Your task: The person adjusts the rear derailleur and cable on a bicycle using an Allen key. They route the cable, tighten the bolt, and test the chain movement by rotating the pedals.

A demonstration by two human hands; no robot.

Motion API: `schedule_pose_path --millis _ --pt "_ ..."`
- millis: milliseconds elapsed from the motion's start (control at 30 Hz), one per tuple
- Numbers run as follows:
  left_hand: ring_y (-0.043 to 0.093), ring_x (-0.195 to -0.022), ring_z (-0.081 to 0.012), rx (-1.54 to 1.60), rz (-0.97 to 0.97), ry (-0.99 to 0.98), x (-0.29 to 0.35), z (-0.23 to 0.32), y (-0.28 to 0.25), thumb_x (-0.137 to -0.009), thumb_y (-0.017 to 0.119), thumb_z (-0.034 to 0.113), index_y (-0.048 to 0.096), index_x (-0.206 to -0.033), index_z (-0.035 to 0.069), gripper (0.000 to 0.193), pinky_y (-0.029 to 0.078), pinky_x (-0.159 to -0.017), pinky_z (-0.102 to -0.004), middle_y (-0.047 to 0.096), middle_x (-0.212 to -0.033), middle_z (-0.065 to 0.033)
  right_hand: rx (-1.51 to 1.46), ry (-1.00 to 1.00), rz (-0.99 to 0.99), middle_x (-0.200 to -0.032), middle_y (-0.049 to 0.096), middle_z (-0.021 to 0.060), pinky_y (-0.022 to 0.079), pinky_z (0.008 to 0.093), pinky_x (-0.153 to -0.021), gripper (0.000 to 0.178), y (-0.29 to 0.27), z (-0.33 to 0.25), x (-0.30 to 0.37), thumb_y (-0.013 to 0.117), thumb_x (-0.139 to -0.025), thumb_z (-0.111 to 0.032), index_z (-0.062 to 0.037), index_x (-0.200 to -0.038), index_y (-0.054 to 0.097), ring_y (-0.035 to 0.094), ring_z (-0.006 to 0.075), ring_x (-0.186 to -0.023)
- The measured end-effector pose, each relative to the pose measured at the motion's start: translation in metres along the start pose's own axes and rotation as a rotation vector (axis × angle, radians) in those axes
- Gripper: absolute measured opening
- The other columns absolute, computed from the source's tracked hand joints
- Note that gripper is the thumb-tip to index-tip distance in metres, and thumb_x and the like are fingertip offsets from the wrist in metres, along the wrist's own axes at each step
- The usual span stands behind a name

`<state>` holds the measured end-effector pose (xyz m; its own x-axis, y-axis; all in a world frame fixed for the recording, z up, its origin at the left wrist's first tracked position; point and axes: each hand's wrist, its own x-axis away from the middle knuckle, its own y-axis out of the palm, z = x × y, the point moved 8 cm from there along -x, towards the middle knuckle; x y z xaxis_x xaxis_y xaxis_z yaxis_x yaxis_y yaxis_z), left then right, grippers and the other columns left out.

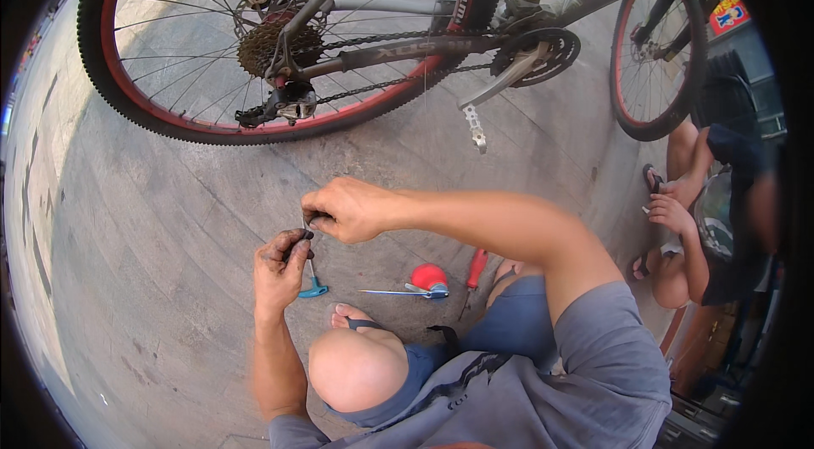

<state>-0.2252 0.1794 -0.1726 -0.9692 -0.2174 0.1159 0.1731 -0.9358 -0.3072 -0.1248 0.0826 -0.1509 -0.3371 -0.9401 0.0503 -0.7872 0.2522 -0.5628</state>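
On the paving (186,279), nearest: one red-handled screwdriver (477,267), one red round object (429,277). Next: left hand (280,267) and right hand (356,210), fingers pinched closed, any contents indiscernible; one teal-handled tool (315,289) just beside the left. Beyond stands one red-rimmed bicycle (441,44).

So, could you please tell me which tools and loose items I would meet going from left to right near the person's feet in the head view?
Teal-handled tool → red round item → red-handled tool.
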Motion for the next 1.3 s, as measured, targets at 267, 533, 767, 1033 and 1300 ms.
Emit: schedule_pose_path --millis 267,533,767,1033,1300 --pt "0.061 -0.070 -0.0129 -0.111 0.018 -0.063 0.013 -0.008 -0.017 -0.088 0.060 0.004 0.064 -0.096 -0.007 0.014 0.049 -0.064 -0.0249 0.064 -0.082 -0.0087 -0.002 -0.066 -0.002 -0.085 0.066 0.0178 0.048 0.0464 -0.070 0.018 -0.003 -0.001 0.000 0.059 -0.078 -0.015 -0.0035 -0.091 0.062 0.062 0.0379 -0.082" --pt "0.060 -0.072 -0.0121 -0.156 0.034 -0.200 0.018 0.003 -0.018 -0.089 0.061 0.008 0.064 -0.098 -0.007 0.018 0.047 -0.064 -0.0250 0.064 -0.082 -0.0071 -0.041 -0.052 -0.002 -0.086 0.066 0.0186 0.048 0.0466 -0.071 0.019 -0.007 0.005 0.007 0.057 -0.075 -0.012 -0.0030 -0.090 0.064 0.062 0.0383 -0.084" --pt "0.058 -0.073 -0.0109 -0.136 0.026 -0.185 0.004 0.017 0.000 -0.090 0.061 0.010 0.063 -0.101 -0.005 0.019 0.046 -0.067 -0.0241 0.064 -0.080 -0.0068 -0.008 -0.014 0.034 -0.085 0.066 0.0177 0.048 0.0468 -0.072 0.017 -0.018 0.015 0.015 0.057 -0.078 -0.013 -0.0037 -0.090 0.064 0.062 0.0381 -0.083" --pt "0.059 -0.072 -0.0111 -0.151 0.068 -0.188 -0.003 0.015 -0.006 -0.090 0.060 0.009 0.063 -0.101 -0.005 0.018 0.047 -0.066 -0.0245 0.065 -0.078 -0.0060 0.144 0.075 0.019 -0.084 0.066 0.0190 0.050 0.0457 -0.072 0.016 -0.024 0.021 0.018 0.057 -0.079 -0.012 -0.0022 -0.091 0.062 0.063 0.0379 -0.085" --pt "0.060 -0.071 -0.0116 -0.132 0.013 -0.173 0.008 -0.004 -0.011 -0.088 0.060 0.004 0.064 -0.094 -0.007 0.013 0.049 -0.066 -0.0246 0.064 -0.079 -0.0058 0.483 -0.111 0.069 -0.073 0.068 0.0119 0.052 0.0415 -0.060 0.013 0.001 -0.030 0.023 0.058 -0.076 -0.012 -0.0047 -0.081 0.068 0.068 0.0298 -0.072"
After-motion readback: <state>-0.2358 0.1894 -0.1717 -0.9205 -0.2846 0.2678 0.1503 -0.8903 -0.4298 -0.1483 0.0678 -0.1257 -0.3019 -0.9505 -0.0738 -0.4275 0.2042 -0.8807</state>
